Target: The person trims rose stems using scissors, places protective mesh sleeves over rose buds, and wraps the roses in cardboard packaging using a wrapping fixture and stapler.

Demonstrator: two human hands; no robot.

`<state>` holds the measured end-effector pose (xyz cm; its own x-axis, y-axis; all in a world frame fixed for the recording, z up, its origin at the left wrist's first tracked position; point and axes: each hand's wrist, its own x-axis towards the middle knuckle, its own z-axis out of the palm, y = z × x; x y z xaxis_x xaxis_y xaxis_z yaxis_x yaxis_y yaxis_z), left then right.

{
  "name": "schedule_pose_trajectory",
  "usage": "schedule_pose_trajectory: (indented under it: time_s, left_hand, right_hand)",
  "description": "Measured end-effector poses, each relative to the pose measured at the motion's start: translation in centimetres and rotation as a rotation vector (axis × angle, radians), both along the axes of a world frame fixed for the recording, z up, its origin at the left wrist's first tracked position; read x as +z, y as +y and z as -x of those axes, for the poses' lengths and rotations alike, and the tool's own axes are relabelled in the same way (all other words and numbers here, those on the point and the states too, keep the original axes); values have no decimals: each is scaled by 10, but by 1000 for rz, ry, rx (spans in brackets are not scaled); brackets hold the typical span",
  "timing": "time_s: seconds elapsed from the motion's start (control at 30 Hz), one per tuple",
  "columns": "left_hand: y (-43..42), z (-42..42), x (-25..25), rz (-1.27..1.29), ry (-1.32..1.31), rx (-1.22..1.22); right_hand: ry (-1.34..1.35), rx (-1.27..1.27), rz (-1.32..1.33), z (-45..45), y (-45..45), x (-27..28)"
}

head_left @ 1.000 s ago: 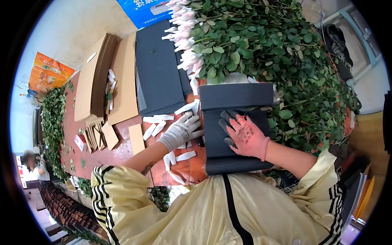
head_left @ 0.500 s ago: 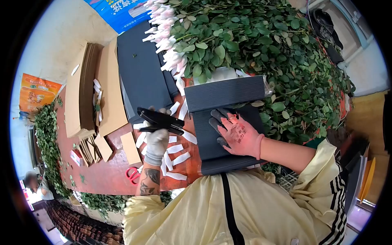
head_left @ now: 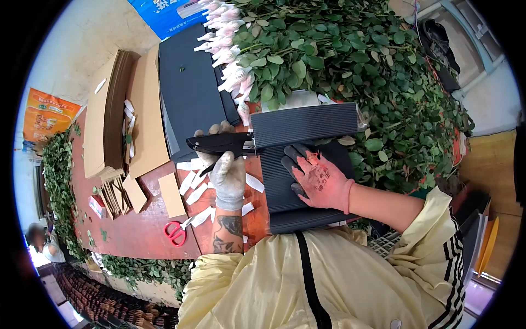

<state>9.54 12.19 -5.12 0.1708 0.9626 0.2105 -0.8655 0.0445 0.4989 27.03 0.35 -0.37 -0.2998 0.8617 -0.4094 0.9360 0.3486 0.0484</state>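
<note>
My left hand, in a pale glove, is closed around a black stapler. The stapler's front end reaches the left edge of a folded black corrugated sheet; whether its jaws are pressed on the sheet I cannot tell. My right hand, in a pink glove with dark fingertips, lies with fingers spread on the lower part of that sheet. Flat white mesh sleeves are scattered beside and under my left hand.
Leafy stems with white-netted flower heads are piled at the back right. Black sheets and brown cardboard stand at the left. Red scissors lie on the reddish table. A person is at the far left.
My left hand has moved right with the stapler, bringing its front end to the folded sheet's left edge. The stapler has turned to near level. My right hand stays in place.
</note>
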Motion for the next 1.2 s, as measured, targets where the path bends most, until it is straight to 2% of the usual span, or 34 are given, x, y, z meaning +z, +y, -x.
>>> schedule_pose_trajectory:
  time_s: [0.07,0.13,0.17,0.3,0.4,0.47,0.5,0.53,0.6,0.63,0.67,0.7,0.8,0.87,0.93,0.97,1.0,1.07,1.13,1.2]
  left_hand:
    - [4,-1,-1,-7,-16,-17]
    - [10,-1,0,-83,-53,-32]
    - [7,-1,2,-29,-61,-19]
    - [11,2,-4,-25,-37,-34]
    - [16,2,-16,-132,-120,-64]
    - [10,0,-10,204,2,114]
    - [10,6,-13,287,-72,10]
    - [8,13,-1,276,-75,21]
    - [7,32,21,19,121,75]
    - [8,47,28,-167,491,184]
    - [-5,70,39,-226,893,132]
    - [-19,79,53,-451,1228,-44]
    - [-77,102,59,-1032,2068,-671]
    - [-115,134,27,-1139,2181,-859]
    - [-128,156,-9,-1170,2185,-675]
    - [-125,160,-24,-1121,2198,-735]
    - [-120,157,-27,-1223,2176,-514]
    - [-106,144,-39,-1130,2061,-349]
    - [-77,132,-42,-1335,1979,-7]
    - [-58,120,-3,-1173,1909,-197]
  right_hand:
    - [50,22,-105,-1,0,-1]
    - [62,5,-64,-1,0,-1]
    - [75,-10,-26,-1,0,-1]
    - [101,-4,-102,-1,-2,-4]
    - [65,-2,-105,-1,-3,-4]
    - [67,-37,-22,0,-3,-5]
    - [64,-25,-33,0,-2,0]
    - [38,-14,11,2,-1,8]
    - [23,-7,52,1,3,5]
    - [29,-20,1,-1,-1,-5]
    - [37,-21,-46,-2,-3,-14]
    - [15,-15,32,2,3,13]
    - [88,-36,-7,-1,1,-1]
    - [79,1,25,1,5,7]
    - [62,-63,31,0,4,5]
    - [94,-73,-24,-2,-1,-5]
    - [102,-59,-31,-1,-2,-4]
    - [93,-88,11,2,1,1]
    - [81,-54,-59,-2,-3,-13]
    - [104,-17,-204,-7,-6,-24]
